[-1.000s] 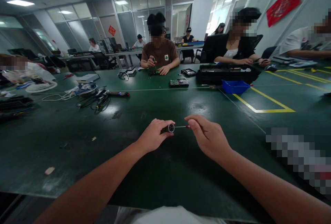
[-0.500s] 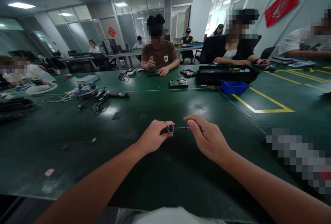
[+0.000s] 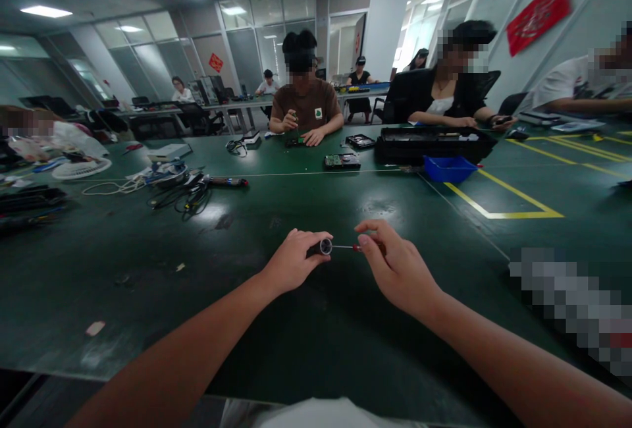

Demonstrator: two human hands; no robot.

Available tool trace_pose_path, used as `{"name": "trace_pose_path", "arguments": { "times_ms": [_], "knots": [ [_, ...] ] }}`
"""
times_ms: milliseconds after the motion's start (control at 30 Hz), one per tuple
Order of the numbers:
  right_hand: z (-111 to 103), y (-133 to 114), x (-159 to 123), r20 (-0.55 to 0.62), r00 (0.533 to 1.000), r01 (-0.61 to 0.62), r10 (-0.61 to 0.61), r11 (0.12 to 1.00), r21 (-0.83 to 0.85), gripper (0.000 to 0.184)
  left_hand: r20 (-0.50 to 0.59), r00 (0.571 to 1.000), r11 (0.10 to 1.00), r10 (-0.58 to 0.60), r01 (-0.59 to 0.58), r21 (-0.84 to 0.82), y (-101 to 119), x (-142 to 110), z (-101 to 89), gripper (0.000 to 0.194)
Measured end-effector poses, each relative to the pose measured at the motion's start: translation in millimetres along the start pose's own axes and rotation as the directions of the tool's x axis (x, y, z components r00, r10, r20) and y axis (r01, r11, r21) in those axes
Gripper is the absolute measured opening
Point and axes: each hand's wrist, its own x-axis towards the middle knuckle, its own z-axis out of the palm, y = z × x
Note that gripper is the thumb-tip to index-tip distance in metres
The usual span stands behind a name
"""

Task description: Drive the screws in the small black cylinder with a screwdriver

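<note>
Between the thumb and fingers of my left hand (image 3: 292, 262) is a small dark cylindrical part (image 3: 325, 247), its pale round rim facing me. My right hand (image 3: 397, 263) is closed around the handle of a screwdriver (image 3: 345, 247); a bit of red shows at the fingers. The thin metal shaft points left, and its tip meets the right side of the cylinder. Whether it sits in a screw there is too small to tell. Both hands are just above the green table (image 3: 276, 355).
Tangled black cables (image 3: 190, 194) and a white fan grille (image 3: 81, 168) lie on the left. Ahead are an opened hard drive (image 3: 342, 161), a blue tray (image 3: 449, 168) and a long black housing (image 3: 434, 145). A co-worker (image 3: 306, 108) sits opposite, working on a small board.
My right hand has shifted slightly, its index finger more lifted and curled at the screwdriver handle. The left hand holds the cylinder in the same place. The view has tilted a little.
</note>
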Motion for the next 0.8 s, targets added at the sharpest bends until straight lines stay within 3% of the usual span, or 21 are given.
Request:
{"name": "trace_pose_path", "arguments": {
  "times_ms": [233, 433, 600, 700, 800],
  "knots": [
    [0, 4, 3, -0.058, 0.997, 0.054, -0.051, 0.997, 0.049, 0.007, -0.048, 0.998, 0.999, -0.044, 0.044, -0.017, 1, 0, -1.5, 0.035],
    [-1, 5, 3, -0.02, 1.0, -0.024, 0.024, 1.0, 0.013, 0.021, 0.001, 1.0, 1.0, -0.023, 0.023, -0.02, 2, -1, 0.2, 0.034],
    [3, 8, 2, -0.081, 0.995, -0.039, 0.057, 0.976, 0.214, 0.016, -0.014, 0.999, 0.999, -0.051, 0.051, -0.01, 2, -1, 0.5, 0.036],
    [7, 14, 8, -0.076, 0.982, -0.125, 0.173, 0.898, 0.421, 0.021, -0.02, 0.999, 0.999, -0.035, 0.035, 0.009, 7, -1, -2.0, 0.037],
    [9, 25, 16, -0.02, 0.937, -0.247, 0.349, 0.701, 0.669, 0.028, -0.04, 0.999, 0.999, 0.02, -0.018, 0.049, 10, -1, -5.5, 0.038]
  ]
}}
